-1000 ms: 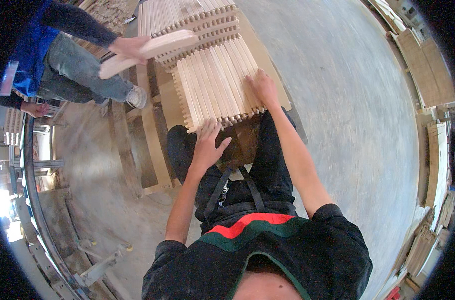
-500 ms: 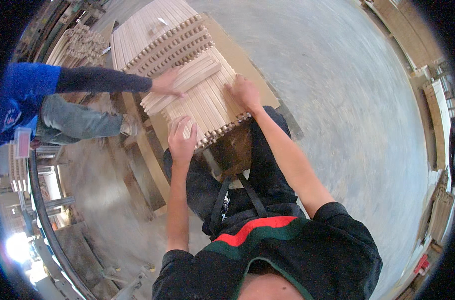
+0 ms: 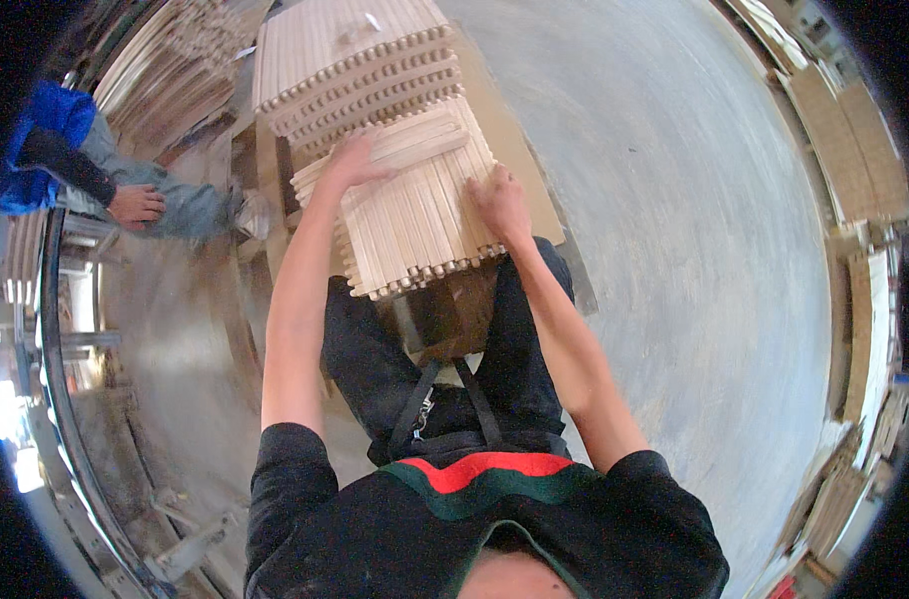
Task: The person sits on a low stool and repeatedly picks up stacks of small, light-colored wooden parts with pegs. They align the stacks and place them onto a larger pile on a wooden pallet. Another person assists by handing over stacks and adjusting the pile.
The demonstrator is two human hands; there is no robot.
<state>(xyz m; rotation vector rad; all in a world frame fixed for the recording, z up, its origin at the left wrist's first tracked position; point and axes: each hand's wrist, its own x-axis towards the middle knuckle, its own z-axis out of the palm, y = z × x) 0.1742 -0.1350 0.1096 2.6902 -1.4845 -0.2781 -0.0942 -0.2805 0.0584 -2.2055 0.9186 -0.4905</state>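
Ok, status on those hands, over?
Left hand on crosswise sticks. Right hand at right edge of wooden stack. Co-worker's hand off left, away from it.

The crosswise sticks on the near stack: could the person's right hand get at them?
Probably yes: the right hand is at the near stack, close to the right end of the crosswise sticks, with nothing visible between. The left hand is farther left.
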